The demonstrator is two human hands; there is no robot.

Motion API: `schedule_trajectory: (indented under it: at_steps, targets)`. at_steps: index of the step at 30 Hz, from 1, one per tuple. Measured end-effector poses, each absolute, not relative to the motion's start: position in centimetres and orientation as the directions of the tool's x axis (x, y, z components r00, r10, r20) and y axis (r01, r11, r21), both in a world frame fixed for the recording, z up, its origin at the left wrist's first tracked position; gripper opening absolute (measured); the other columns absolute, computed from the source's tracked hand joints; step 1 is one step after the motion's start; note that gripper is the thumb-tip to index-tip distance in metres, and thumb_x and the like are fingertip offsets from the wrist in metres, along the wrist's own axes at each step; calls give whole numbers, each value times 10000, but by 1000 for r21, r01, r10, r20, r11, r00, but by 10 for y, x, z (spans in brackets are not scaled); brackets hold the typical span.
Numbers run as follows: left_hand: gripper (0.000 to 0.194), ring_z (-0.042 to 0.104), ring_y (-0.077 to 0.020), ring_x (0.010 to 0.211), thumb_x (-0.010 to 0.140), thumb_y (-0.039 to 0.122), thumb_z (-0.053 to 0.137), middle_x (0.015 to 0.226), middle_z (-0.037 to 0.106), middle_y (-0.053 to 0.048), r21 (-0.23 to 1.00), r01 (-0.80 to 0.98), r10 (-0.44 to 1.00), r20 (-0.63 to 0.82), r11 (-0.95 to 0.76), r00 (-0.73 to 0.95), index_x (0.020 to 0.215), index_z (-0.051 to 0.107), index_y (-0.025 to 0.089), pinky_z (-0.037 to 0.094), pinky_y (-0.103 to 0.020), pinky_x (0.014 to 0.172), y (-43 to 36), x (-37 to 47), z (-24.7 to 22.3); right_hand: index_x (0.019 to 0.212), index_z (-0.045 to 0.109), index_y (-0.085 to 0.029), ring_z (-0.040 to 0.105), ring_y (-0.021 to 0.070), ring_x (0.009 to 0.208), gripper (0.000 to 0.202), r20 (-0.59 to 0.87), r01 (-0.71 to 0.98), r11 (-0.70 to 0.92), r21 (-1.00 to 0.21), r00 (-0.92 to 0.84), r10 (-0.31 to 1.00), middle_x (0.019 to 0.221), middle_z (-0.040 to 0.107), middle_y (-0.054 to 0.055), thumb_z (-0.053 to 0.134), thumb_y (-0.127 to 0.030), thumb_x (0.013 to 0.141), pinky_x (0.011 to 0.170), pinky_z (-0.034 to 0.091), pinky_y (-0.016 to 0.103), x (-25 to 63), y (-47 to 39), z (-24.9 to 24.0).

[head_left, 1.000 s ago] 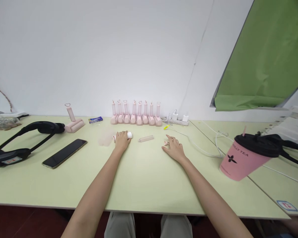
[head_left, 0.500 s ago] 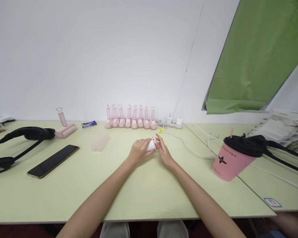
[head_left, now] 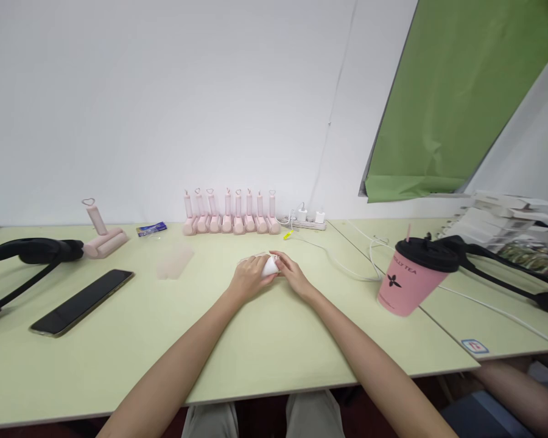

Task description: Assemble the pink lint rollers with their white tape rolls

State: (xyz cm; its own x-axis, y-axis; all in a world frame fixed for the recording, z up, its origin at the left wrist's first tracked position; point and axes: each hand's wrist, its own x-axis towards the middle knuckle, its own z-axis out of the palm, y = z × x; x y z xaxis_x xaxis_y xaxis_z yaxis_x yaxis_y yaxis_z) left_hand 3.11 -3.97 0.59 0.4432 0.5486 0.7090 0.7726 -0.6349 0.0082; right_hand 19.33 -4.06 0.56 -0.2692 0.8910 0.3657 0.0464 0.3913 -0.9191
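Note:
My left hand (head_left: 251, 277) is wrapped round a small white rounded object (head_left: 270, 266) above the middle of the table. The fingers of my right hand (head_left: 293, 277) press on the right end of the same object. Its far side is hidden by my fingers. Behind my hands, along the wall, stands a row of several pale pink devices (head_left: 227, 225) with upright handles. Another pink device (head_left: 105, 242) with a heart-shaped loop is at the left. A faint pinkish sheet (head_left: 175, 263) lies to the left of my hands.
A black phone (head_left: 83, 302), a black headset (head_left: 31, 250) and a blue packet (head_left: 151, 229) lie on the left. To the right are a pink cup (head_left: 413, 277), white cables (head_left: 347, 267), a power strip (head_left: 307, 224) and another black headset (head_left: 506, 271). A person's leg shows at lower right.
The view has shifted slightly to the right. The fingertips of my right hand have closed in on the white object, which both hands still hold.

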Motion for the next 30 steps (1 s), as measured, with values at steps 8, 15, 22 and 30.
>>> schedule_trajectory:
  at_steps: [8,15,22,30]
  targets:
    - [427,531,-194,889,783,454,484,993,574,-76,19,744,535,707,-668,462,1122,441,198,430,-300,707,-38,31,6,1144,481,-233,549,175,928,435,386,106,424,-900,-261,885,1135,525,51,432,-497,801,684,515,287,190,-41,4]
    - [335,508,-194,928,813,332,464,1033,546,-79,-6,727,504,717,-686,481,1116,440,191,431,-307,748,-36,33,4,1166,442,-222,561,149,805,425,435,339,494,-801,-238,868,985,579,44,351,-483,843,654,479,279,188,-47,8]
    - [396,496,-195,870,777,280,499,941,527,-74,-75,748,465,741,-660,484,1160,442,199,432,-298,699,-37,32,1,1120,460,-237,565,158,879,343,525,646,582,-494,-312,792,1018,600,40,243,-394,905,757,419,294,196,-56,21]
    - [338,500,-161,795,745,271,507,841,501,-51,12,752,484,772,-659,412,1077,520,207,425,-251,637,-35,37,-2,1212,390,-245,593,155,842,344,469,698,636,-331,-463,752,1131,561,46,249,-303,904,714,441,287,196,-48,19]
